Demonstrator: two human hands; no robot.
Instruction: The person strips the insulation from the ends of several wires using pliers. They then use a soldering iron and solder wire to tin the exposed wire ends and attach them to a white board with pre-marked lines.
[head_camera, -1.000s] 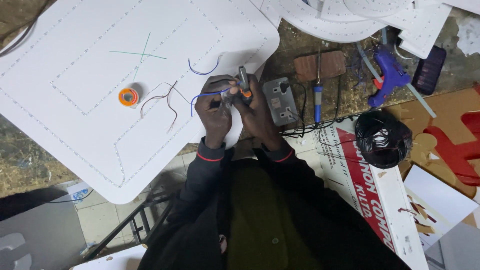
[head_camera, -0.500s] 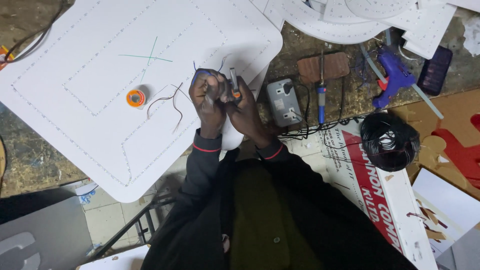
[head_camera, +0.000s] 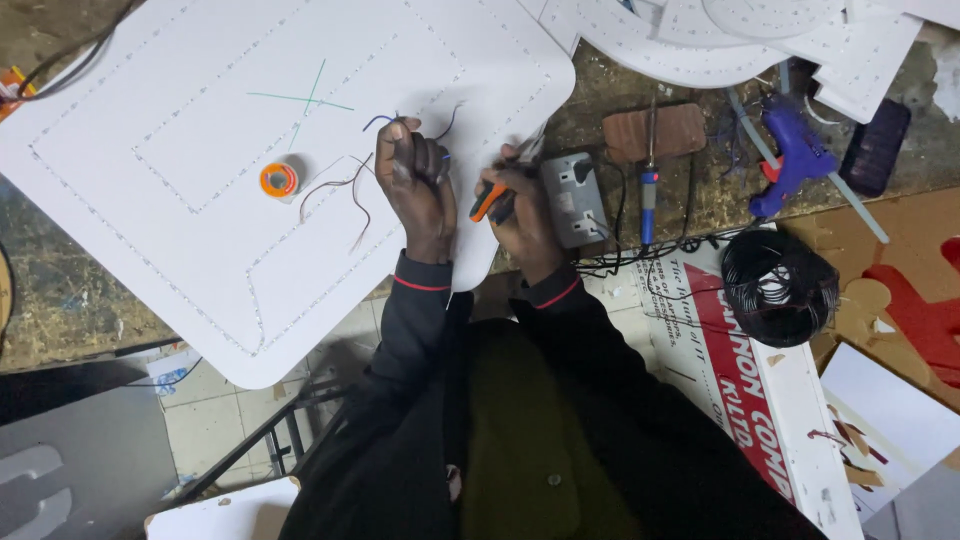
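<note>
L hand (head_camera: 415, 185) fisted, knuckles up, arm stretched fwd. R hand (head_camera: 520, 205) curled in a grip just beside it, both sleeves dark.

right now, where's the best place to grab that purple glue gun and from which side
Grip the purple glue gun by its handle, the thick leg angling down-left toward the black wire coil. Come from above: it lies flat on its side on the workbench, the glue stick runs along its right, and that leg looks clear.

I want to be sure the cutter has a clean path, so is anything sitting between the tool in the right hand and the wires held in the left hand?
Nothing visible does. The right hand holds the orange-handled tool just beside the left hand, which grips the thin wires. Only bare white board shows in the gap.
</note>
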